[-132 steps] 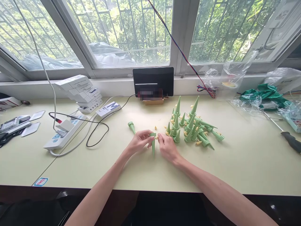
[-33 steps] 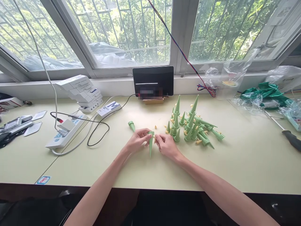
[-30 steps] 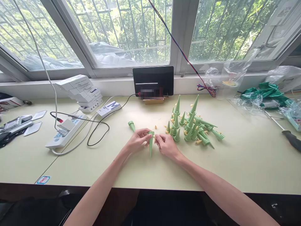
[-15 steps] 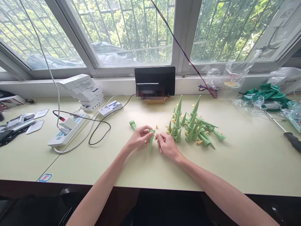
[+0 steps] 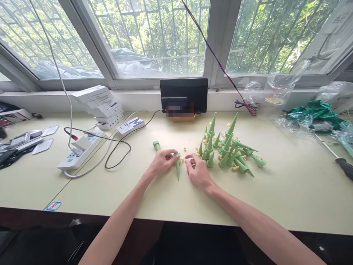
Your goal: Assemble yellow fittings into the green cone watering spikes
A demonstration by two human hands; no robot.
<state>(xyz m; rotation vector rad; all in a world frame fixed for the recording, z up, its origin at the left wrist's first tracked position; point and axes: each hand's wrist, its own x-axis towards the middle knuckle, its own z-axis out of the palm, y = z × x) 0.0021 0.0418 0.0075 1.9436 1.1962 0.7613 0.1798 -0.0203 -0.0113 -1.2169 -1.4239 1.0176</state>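
My left hand (image 5: pixel 161 164) pinches the wide top of a green plastic cone spike (image 5: pixel 177 169), which points down towards me just above the table. A small yellow fitting (image 5: pixel 181 160) sticks out of the spike's top on the right. My right hand (image 5: pixel 197 170) rests beside it with fingers loosely spread, its fingertips a little apart from the fitting. A pile of several green spikes and yellow fittings (image 5: pixel 228 151) lies right of my right hand. One single green spike (image 5: pixel 157 145) lies on the table behind my left hand.
A dark tablet (image 5: pixel 184 95) stands against the window sill. A white power strip (image 5: pixel 81 150) with black cables, a stack of white boxes (image 5: pixel 97 106) and a flat box (image 5: pixel 131 126) lie left. Plastic bags (image 5: pixel 309 114) and a black-handled tool (image 5: pixel 344 167) lie right.
My right hand has let go of the spike's top and drawn slightly away, fingers spreading. The left hand keeps the spike. The camera has shifted a little.
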